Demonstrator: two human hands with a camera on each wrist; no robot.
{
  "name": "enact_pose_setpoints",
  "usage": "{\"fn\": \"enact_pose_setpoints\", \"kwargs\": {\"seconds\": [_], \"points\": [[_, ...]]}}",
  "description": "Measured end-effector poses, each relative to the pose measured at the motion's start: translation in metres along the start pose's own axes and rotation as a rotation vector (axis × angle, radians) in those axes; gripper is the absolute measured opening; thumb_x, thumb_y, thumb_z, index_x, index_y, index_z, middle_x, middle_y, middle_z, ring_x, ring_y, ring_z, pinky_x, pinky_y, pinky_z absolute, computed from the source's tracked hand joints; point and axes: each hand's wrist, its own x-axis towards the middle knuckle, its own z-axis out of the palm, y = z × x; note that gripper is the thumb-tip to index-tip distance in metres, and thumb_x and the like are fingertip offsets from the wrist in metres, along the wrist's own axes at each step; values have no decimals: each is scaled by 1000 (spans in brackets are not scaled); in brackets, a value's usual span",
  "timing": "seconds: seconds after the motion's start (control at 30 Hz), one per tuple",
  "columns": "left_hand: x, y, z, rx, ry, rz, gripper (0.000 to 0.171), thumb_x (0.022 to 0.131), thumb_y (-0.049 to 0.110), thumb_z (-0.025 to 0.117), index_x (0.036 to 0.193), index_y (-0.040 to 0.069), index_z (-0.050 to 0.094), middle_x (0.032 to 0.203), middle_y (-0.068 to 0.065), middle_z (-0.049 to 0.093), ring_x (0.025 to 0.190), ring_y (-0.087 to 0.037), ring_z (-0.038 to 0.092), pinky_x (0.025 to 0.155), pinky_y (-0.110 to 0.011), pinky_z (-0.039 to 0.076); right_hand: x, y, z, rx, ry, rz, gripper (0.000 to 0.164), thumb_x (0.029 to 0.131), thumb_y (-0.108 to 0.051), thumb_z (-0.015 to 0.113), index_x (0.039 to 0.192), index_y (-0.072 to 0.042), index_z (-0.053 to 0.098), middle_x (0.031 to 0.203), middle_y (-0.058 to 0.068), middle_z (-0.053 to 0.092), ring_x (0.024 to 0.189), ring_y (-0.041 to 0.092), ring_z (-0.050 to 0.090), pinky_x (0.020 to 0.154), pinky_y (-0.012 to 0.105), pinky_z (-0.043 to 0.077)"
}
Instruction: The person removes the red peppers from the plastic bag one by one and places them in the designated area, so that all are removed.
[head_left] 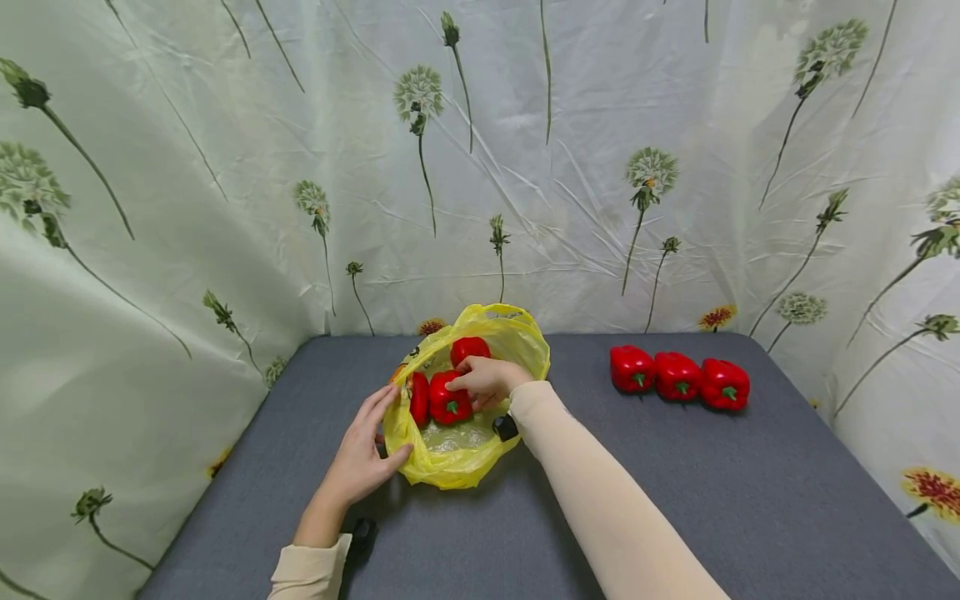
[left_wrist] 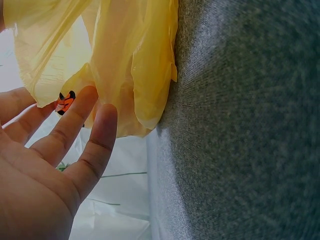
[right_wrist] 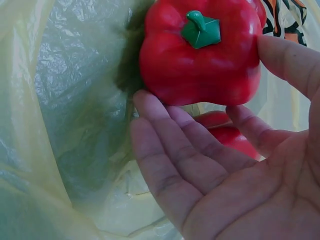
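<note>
A yellow plastic bag [head_left: 452, 475] lies with its mouth facing the person. Inside it my right hand [head_left: 489, 380] grips a red bell pepper [head_left: 446, 392] with a green stem. The right wrist view shows the thumb on one side of this pepper [right_wrist: 200, 75] and fingertips along another. Two more peppers are in the bag: one red pepper [head_left: 419, 400] by the left wall, another red pepper [head_left: 470, 347] farther back. At the bag's left rim is my left hand [head_left: 360, 458], fingers spread and extended against the plastic [left_wrist: 120, 55].
Three red peppers [head_left: 678, 377] stand in a row at the right of the grey table [head_left: 645, 492]. Behind the table hangs a pale curtain [head_left: 570, 200] printed with dandelions; it also runs along both sides.
</note>
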Motion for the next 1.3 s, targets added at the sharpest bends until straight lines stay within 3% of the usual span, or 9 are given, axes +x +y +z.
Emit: {"fn": "enact_pose_setpoints", "kwargs": {"seconds": [0.43, 0.63, 0.87, 1.03, 1.3], "points": [[-1, 1, 0, 7, 3, 4, 87, 88, 19, 82, 165, 5, 42, 168, -19, 41, 135, -38, 55, 81, -34, 56, -3, 2, -10, -15, 24, -59, 61, 104, -33, 67, 154, -7, 44, 87, 6, 54, 68, 18, 50, 90, 45, 60], [-2, 1, 0, 4, 10, 18, 87, 87, 17, 82, 164, 4, 42, 167, -19, 42, 132, -37, 56, 80, -31, 55, -7, 3, -18, -16, 40, -81, 60, 104, -33, 68, 154, -8, 44, 91, 5, 54, 69, 18, 51, 81, 39, 57], [-1, 0, 1, 8, 13, 20, 87, 87, 18, 82, 164, 4, 42, 167, -19, 42, 133, -37, 56, 80, -32, 56, -16, 4, -26, -11, 48, -97, 60, 104, -34, 68, 156, -13, 46, 124, 8, 61, 86, 24, 61, 98, 51, 59], [-1, -1, 2, 6, 14, 21, 87, 87, 17, 82, 164, 4, 43, 167, -19, 43, 133, -38, 56, 80, -32, 56, -22, 5, -32, 5, 64, -111, 59, 104, -34, 68, 156, -15, 47, 143, 15, 58, 95, 29, 67, 102, 54, 58], [-1, -1, 2, 1, 10, 12, 88, 87, 17, 82, 164, 4, 42, 167, -18, 42, 133, -37, 55, 81, -31, 56, -32, 9, -42, 10, 77, -147, 57, 104, -33, 69, 155, -17, 48, 149, 16, 53, 92, 27, 67, 84, 41, 62]]}}
